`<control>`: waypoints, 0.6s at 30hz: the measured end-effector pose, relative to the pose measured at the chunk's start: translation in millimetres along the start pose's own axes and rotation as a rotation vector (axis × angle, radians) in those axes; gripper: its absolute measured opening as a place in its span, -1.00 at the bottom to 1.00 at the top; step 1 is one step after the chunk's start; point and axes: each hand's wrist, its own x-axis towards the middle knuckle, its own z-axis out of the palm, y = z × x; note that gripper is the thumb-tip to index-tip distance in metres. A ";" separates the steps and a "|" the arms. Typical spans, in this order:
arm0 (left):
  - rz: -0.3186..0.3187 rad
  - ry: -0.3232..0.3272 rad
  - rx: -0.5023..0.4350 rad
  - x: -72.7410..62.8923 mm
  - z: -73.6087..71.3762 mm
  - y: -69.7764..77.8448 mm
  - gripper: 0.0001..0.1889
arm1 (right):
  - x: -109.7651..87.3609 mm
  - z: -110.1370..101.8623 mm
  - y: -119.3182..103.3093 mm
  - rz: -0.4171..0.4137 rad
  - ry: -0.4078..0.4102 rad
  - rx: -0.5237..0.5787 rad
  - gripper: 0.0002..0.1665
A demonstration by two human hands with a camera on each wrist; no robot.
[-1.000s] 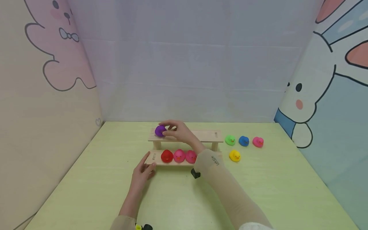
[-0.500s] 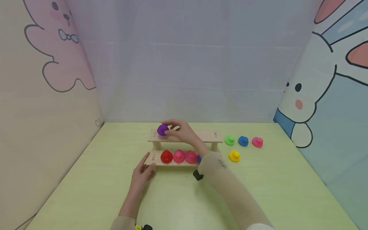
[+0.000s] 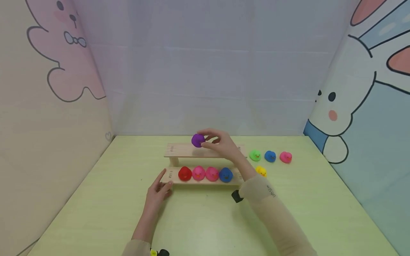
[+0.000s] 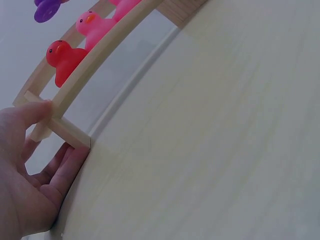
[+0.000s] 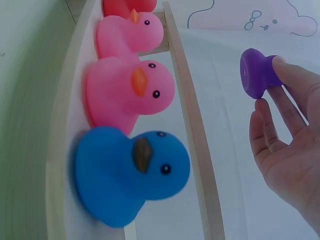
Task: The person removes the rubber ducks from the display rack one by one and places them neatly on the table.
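Observation:
My right hand (image 3: 224,145) pinches a purple rubber duck (image 3: 196,140) between thumb and fingers, above the upper plank (image 3: 183,151) of a two-step wooden stand. In the right wrist view the purple duck (image 5: 254,74) tilts sideways, its flat base showing. At the stand's left end, my left hand (image 3: 157,193) grips the lower plank (image 3: 171,175), with the thumb on the plank and fingers by the leg in the left wrist view. A row sits on that plank: a red duck (image 3: 184,174), two pink ducks (image 3: 205,173) and a blue duck (image 3: 225,175).
Right of the stand, on the table (image 3: 198,220), are a green duck (image 3: 255,155), another blue duck (image 3: 270,156), another pink duck (image 3: 285,157) and a yellow duck (image 3: 261,171), partly behind my right forearm. A pale curtain (image 3: 205,71) hangs behind.
My right hand has lifted the purple duck off the upper plank's left end and carried it to the right. The lower blue duck has come into view. My left hand stays put.

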 end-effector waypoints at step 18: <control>-0.007 -0.003 0.005 -0.9 -0.4 0.2 -0.32 | -61.8 -51.8 6.1 0.013 0.188 -0.031 -0.55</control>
